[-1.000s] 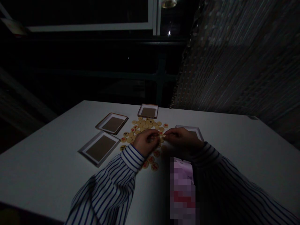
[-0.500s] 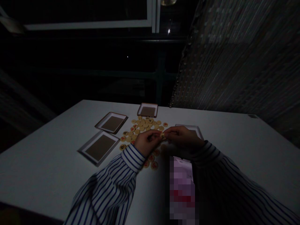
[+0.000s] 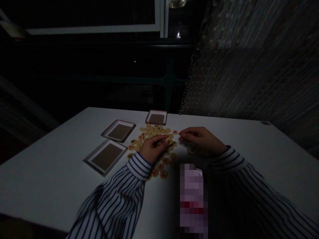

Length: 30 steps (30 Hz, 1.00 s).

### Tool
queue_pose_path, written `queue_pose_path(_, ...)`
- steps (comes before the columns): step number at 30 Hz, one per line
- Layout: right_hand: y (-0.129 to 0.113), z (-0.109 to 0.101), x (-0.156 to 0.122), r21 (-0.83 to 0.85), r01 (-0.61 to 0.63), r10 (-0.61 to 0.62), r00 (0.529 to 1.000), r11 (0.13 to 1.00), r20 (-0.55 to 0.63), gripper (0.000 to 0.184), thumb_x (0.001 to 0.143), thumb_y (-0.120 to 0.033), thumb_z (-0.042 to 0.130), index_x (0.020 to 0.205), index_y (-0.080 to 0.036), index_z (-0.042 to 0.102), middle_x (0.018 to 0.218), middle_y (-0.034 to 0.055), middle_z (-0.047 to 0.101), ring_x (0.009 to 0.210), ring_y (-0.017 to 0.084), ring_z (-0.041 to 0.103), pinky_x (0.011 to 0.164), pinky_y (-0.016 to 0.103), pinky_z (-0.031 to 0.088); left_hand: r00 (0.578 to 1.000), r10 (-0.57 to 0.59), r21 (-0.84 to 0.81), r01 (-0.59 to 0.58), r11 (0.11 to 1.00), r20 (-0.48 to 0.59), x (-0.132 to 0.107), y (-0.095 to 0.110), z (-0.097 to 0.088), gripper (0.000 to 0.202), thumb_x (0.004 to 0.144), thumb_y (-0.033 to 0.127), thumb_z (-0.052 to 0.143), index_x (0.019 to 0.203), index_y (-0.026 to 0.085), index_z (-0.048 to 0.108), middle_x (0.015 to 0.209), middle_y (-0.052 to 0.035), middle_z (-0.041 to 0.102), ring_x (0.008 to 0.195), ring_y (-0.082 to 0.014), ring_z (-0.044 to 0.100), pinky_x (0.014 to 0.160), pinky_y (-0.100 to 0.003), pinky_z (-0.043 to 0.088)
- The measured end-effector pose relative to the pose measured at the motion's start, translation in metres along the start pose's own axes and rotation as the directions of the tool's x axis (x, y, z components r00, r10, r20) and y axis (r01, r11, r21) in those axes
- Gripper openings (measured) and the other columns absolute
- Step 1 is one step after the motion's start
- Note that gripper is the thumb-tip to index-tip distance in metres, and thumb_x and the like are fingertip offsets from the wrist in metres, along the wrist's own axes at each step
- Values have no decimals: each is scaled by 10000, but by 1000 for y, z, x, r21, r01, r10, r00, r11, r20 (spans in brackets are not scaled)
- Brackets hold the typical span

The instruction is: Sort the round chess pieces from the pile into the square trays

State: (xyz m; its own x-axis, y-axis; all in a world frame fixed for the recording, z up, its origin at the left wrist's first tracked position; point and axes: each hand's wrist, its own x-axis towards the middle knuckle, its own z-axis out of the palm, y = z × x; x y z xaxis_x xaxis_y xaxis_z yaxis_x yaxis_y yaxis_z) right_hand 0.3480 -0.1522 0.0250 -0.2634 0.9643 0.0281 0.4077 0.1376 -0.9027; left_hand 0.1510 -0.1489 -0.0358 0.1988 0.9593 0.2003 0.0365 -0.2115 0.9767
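My left hand pinches a round xiangqi piece with a dark character on its face, tilted up above the others. Below and around this hand lie many loose wooden xiangqi pieces, some with red or black characters, some with plain faces up. My right hand hovers a little to the right, apart from the held piece. Its fingertips are pressed together, and whatever may be between them is hidden. Beneath its palm, more pieces show dimly in shadow.
Shallow trays with brown bottoms stand round the pile: a left front tray, a left rear tray and a back tray. A blurred pink item lies near me on the white table. A bead curtain hangs behind.
My hands were together at the piece; my right hand has drawn away to the right. The piece stays in my left hand, its marked face now in view.
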Motion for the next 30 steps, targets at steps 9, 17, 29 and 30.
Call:
queue_pose_path(9, -10, -25, -12, -195, 103, -111, 993, 975, -34, 251, 765, -328, 523, 873, -142, 653, 843, 45, 681, 781, 157, 610, 718, 270, 481, 995, -32, -30, 29, 999, -93, -1, 16, -1, 308, 596, 313, 712, 861, 157, 695, 659, -18, 640, 586, -114, 548, 558, -229, 445)
queue_pose_path(17, -3, -31, -24, -360, 154, -166, 986, 920, -2, 261, 779, -310, 507, 936, -165, 655, 889, 41, 685, 835, 169, 609, 736, 268, 475, 991, -86, -111, 75, 991, -98, -2, 26, 7, 376, 560, 354, 739, 878, 159, 690, 755, -42, 683, 672, -153, 610, 646, -277, 491)
queue_pose_path(29, -7, -53, -33, -409, 187, -209, 978, 893, -8, 298, 788, -335, 510, 987, -156, 641, 865, 50, 670, 795, 171, 600, 734, 288, 459, 972, -70, -203, 23, 979, -226, 10, 46, 43, 375, 606, 338, 719, 930, 155, 672, 742, -22, 672, 585, -89, 554, 595, -228, 458)
queue_pose_path(30, -7, -55, -34, -408, 187, -213, 977, 894, -19, 297, 787, -336, 513, 991, -162, 641, 871, 48, 670, 798, 172, 601, 738, 290, 459, 973, -67, -207, 21, 978, -219, 14, 47, 48, 380, 614, 335, 713, 946, 156, 667, 747, -20, 668, 580, -83, 544, 590, -222, 451)
